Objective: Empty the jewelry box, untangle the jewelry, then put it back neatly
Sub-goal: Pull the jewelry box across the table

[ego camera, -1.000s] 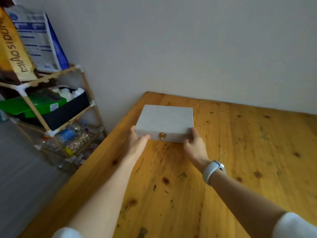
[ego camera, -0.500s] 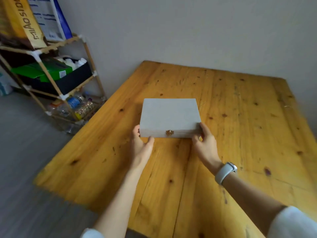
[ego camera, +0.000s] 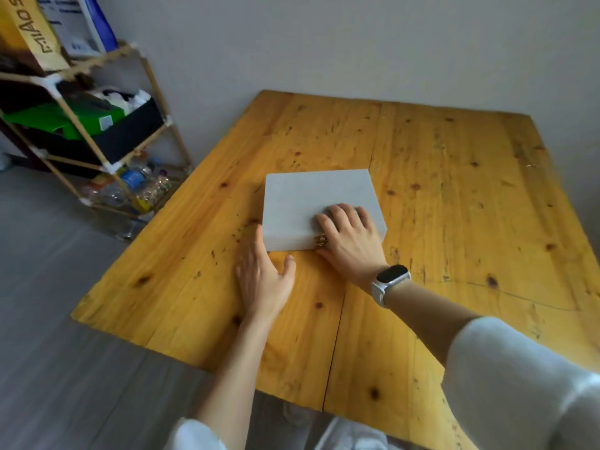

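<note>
Wooden table point(ego camera: 454, 190): right hand point(ego camera: 349, 237) flat on closed jewelry box point(ego camera: 311, 196) lid; left hand point(ego camera: 263, 280) released, touching corner

Soft, even daylight fills the scene, moderately bright, with no single hard source visible. The wall point(ego camera: 357, 40) reads a flat grey and darkens slightly toward the upper corners. The bench point(ego camera: 454, 196) carries a faint sheen on its far planks rather than true glare. Shadows are weak and diffuse: a thin dark line under the near edge of the box point(ego camera: 308, 196), and a soft one beneath the left hand point(ego camera: 264, 284). Wide-angle distortion bends the bench edges and stretches the right sleeve point(ego camera: 526, 384) at the lower corner. The shelf point(ego camera: 97, 125) at the left looks soft and slightly smeared, and fine detail is mushy throughout.
</note>
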{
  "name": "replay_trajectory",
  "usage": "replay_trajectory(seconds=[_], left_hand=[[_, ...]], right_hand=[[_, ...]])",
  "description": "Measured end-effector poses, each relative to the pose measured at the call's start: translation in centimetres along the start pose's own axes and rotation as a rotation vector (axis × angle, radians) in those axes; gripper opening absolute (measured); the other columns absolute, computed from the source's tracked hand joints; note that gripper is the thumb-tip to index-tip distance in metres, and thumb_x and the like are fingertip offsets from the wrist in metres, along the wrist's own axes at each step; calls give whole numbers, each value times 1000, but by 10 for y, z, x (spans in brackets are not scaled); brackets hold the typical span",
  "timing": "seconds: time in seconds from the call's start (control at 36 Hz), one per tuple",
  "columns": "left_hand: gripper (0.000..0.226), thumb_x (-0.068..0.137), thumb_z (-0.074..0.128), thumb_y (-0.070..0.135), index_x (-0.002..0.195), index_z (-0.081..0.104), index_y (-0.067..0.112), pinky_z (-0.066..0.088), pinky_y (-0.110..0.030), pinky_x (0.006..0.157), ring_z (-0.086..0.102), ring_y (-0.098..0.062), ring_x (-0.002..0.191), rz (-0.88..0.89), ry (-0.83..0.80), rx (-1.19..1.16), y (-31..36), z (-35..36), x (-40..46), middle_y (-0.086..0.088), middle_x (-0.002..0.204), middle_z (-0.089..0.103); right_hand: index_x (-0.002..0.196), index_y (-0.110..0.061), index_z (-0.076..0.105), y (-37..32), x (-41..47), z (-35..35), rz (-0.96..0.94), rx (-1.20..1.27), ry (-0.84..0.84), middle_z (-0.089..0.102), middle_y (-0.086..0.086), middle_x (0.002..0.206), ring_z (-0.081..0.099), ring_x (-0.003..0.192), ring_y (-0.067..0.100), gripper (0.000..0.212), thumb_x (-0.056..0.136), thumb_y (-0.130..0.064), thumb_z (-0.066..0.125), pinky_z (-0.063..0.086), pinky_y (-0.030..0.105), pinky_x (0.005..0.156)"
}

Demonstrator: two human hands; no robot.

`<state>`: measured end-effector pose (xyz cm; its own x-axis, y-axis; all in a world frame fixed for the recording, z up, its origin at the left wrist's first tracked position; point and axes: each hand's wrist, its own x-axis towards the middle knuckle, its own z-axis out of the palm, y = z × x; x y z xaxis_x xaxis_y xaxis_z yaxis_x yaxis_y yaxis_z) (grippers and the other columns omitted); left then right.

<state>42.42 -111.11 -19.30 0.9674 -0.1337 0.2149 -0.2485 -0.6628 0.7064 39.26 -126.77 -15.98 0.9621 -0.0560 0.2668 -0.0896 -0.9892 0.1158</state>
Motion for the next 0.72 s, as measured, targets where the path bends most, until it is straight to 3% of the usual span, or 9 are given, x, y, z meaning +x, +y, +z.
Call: replay_trajectory(seconds=[0.06,0.14,0.22,0.28,0.39,0.5,0.58,0.67,0.72], left_hand=[[75,81,62,25,143,22,13,26,-40,99,38,-28,126,11,7,18,-1,1,1,-12,139,43],[76,81,62,27,144,21,15,25,-40,98,38,-27,126,12,10,30,0,3,2,-10,140,42],[76,82,61,30,144,19,17,22,-40,99,37,-25,126,5,5,9,0,3,2,-9,141,42],[76,83,61,31,144,18,17,21,-40,100,36,-25,128,-5,-2,-8,-1,3,1,-9,142,40],[76,84,60,31,145,16,18,17,-41,106,34,-25,129,-34,-24,-65,-2,1,0,-6,144,38],[72,86,56,35,145,18,19,18,-50,112,28,-24,135,-87,-75,-125,-2,0,0,-4,148,31],[68,87,56,33,144,22,16,23,-51,110,28,-23,135,-96,-91,-191,0,-2,4,-4,148,30],[65,90,55,28,145,23,16,24,-46,112,26,-21,136,-133,-119,-370,4,-6,8,-3,149,29],[62,90,54,24,144,24,17,25,-39,112,30,-17,135,-128,-116,-494,10,-10,11,-1,148,32]], right_hand=[[105,-13,60,-1,4,-1,-11,-92,37,65,11,103,60,99,31,40,75,-39,66,50,38,84],[103,-13,63,5,6,2,-93,-199,116,67,10,100,64,92,28,41,77,-45,61,54,34,74],[109,-11,63,13,4,-1,-159,-221,113,67,12,105,64,96,28,50,79,-51,59,54,35,76],[115,-9,60,16,3,-4,-161,-77,63,62,15,116,59,108,30,48,88,-46,50,50,37,87],[121,-8,54,19,-2,-11,39,325,125,57,12,125,50,118,30,35,97,-28,39,37,39,96],[137,-2,33,18,-24,-7,452,600,212,37,19,142,33,132,31,46,96,-23,38,27,38,109],[141,-7,25,13,-34,-6,580,835,130,34,13,145,37,130,26,50,97,-26,36,33,35,105],[138,-9,33,15,-29,-14,649,923,214,47,11,137,48,120,26,46,95,-24,37,42,40,99],[136,-11,36,19,-22,-22,690,977,285,51,8,132,51,110,18,44,94,-24,37,43,33,90]])
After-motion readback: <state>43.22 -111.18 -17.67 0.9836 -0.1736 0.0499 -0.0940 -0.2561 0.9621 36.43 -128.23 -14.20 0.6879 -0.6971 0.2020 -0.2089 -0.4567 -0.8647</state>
